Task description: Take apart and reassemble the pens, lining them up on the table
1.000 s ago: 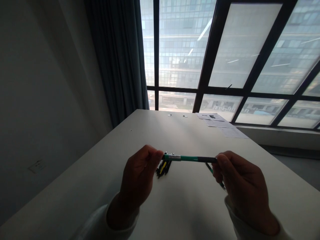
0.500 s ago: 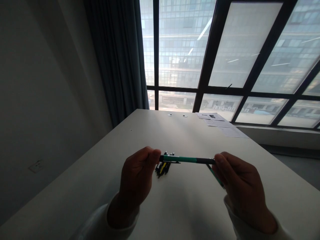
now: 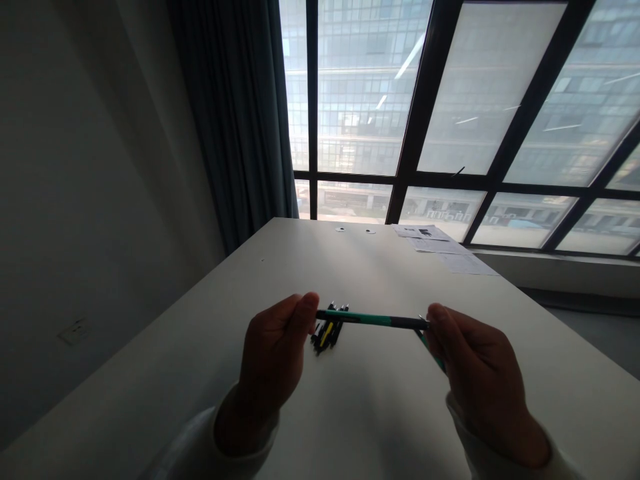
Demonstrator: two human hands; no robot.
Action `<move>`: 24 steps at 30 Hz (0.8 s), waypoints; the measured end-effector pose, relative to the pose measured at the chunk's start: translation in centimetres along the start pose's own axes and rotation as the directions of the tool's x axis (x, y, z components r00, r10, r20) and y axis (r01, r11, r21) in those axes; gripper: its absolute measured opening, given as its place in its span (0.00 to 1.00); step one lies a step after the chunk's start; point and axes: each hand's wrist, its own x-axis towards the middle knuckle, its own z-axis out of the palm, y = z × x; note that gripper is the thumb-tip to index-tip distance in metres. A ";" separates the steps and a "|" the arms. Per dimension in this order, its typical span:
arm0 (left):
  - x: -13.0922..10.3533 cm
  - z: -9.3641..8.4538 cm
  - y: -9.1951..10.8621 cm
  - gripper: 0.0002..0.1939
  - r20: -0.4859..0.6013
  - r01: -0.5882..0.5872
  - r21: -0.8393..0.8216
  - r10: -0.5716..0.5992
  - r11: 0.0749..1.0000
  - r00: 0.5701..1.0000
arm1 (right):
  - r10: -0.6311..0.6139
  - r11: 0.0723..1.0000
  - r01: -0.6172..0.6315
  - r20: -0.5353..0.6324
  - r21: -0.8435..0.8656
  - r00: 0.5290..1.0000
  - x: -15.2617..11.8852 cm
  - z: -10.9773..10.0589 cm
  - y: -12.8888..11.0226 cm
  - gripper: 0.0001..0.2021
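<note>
A green and black pen [image 3: 373,320] is stretched level between my two hands above the table. My left hand [image 3: 275,353] pinches its left end between thumb and fingers. The right end, beside the black grip, is pinched by my right hand [image 3: 483,373]. Behind the held pen lies a bundle of several dark pens [image 3: 327,335], one with a yellow part. A second green pen [image 3: 433,350] lies on the table, partly hidden behind my right hand.
The white table [image 3: 300,267] reaches to the window [image 3: 360,100]. Printed papers [image 3: 440,247] lie at its far right, and two small white pieces [image 3: 370,231] near the far edge. A dark curtain [image 3: 240,120] hangs at the left.
The held pen has turned about its length: the clip that showed below it is out of sight now. Both hands have stayed nearly in place.
</note>
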 end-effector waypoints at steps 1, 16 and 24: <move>0.0 0.0 -0.2 0.23 0.005 0.003 -0.017 -0.003 1.000 1.000 | 0.004 1.000 -0.004 -0.008 0.002 1.000 0.0 0.1 0.0 0.21; -0.4 -0.3 -1.3 0.18 0.175 -0.052 -0.065 0.062 0.997 0.983 | 0.111 0.993 -0.114 -0.100 -0.022 0.989 0.2 0.3 -0.3 0.25; -0.5 -0.2 -1.3 0.16 0.190 -0.030 -0.123 0.053 0.992 0.980 | 0.160 0.983 -0.151 -0.084 0.109 0.983 0.2 0.5 0.0 0.22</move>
